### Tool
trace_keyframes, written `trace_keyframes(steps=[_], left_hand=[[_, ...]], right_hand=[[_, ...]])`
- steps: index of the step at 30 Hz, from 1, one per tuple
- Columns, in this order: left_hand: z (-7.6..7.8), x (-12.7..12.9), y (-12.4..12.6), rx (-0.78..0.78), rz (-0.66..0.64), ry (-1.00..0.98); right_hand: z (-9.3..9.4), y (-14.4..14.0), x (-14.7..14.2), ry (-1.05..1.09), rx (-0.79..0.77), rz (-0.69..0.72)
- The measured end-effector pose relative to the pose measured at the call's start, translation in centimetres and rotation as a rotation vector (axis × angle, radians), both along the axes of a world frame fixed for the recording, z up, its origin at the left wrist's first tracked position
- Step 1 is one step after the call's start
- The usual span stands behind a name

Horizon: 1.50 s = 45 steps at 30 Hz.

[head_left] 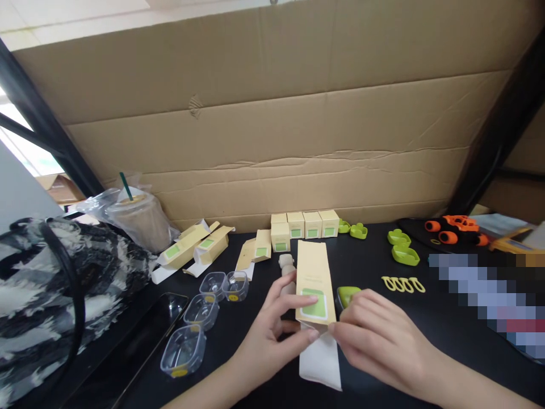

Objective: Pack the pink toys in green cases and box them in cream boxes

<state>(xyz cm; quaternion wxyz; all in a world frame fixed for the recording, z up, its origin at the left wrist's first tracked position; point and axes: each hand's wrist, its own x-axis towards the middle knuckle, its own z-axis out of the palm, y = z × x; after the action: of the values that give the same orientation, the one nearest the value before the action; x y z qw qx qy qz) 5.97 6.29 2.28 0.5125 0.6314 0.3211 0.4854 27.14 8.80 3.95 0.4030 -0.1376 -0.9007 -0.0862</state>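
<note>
A tall cream carton (pixel 314 272) with a green label lies in front of me, its near end open and a white flap (pixel 319 363) hanging out toward me. My left hand (pixel 276 329) grips the carton's left side, with one finger across the label. At the near right corner, my right hand (pixel 378 341) pinches the edge of the opening; its other fingers are curled. Just behind my right hand sits a small green-lidded container (pixel 347 295), partly hidden by the fingers. A pale grey object (pixel 286 261) stands left of the carton, its lower part covered.
Closed small cartons (pixel 313 225) stand at the back. Open cartons (pixel 183 247) and clear tubs (pixel 184 349) lie left, near a phone (pixel 131 352) and bagged drink (pixel 138 218). Green trays (pixel 405 254), yellow rings (pixel 402 284) and an orange toy car (pixel 457 229) are right.
</note>
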Motion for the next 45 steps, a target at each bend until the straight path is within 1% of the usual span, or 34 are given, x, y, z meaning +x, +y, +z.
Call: trace_keyframes(steps=[2, 4, 8, 11, 15, 17, 19, 21, 23, 27, 30, 34, 36, 40, 45], left_hand=[[0.0, 0.1, -0.1, 0.012, -0.048, -0.005], [0.0, 0.2, -0.1, 0.030, -0.054, -0.003], [0.1, 0.2, 0.0, 0.018, 0.040, 0.036], [0.2, 0.2, 0.2, -0.006, 0.079, -0.006], [0.7, 0.1, 0.4, -0.054, 0.155, -0.082], [0.8, 0.1, 0.3, -0.084, 0.189, -0.097], [0.9, 0.1, 0.3, -0.094, 0.202, -0.100], [0.8, 0.1, 0.2, -0.081, 0.188, -0.095], [0.8, 0.1, 0.2, -0.062, 0.159, -0.079], [0.8, 0.1, 0.0, -0.012, 0.112, -0.062], [0.9, 0.1, -0.2, 0.020, 0.067, -0.062], [0.7, 0.0, -0.4, 0.017, -0.016, -0.077], [0.5, 0.1, -0.3, 0.001, -0.043, -0.085], [0.3, 0.2, -0.3, -0.006, -0.052, -0.076], [0.3, 0.2, -0.2, -0.003, -0.046, -0.063]], right_hand=[[-0.2, 0.0, 0.0, -0.015, 0.043, -0.022], [-0.3, 0.0, 0.1, -0.039, 0.091, -0.044], [0.0, 0.2, 0.1, -0.061, 0.141, -0.080], [0.4, 0.2, 0.1, -0.023, 0.090, -0.066], [0.9, 0.4, 0.4, 0.008, 0.022, -0.009], [1.1, 0.7, 0.7, -0.043, 0.046, 0.023], [1.2, 0.8, 0.9, -0.126, 0.117, 0.036], [1.2, 0.9, 0.9, -0.165, 0.194, 0.023], [1.1, 0.8, 0.8, -0.154, 0.214, 0.010], [0.8, 0.5, 0.5, -0.074, 0.128, 0.012], [0.7, 0.3, 0.3, -0.012, 0.099, 0.010], [0.6, 0.2, 0.3, 0.064, 0.037, -0.067], [0.6, 0.3, 0.3, 0.070, 0.016, -0.076], [0.4, 0.2, 0.4, 0.068, 0.013, -0.041], [0.1, 0.1, 0.4, 0.095, -0.042, -0.021]])
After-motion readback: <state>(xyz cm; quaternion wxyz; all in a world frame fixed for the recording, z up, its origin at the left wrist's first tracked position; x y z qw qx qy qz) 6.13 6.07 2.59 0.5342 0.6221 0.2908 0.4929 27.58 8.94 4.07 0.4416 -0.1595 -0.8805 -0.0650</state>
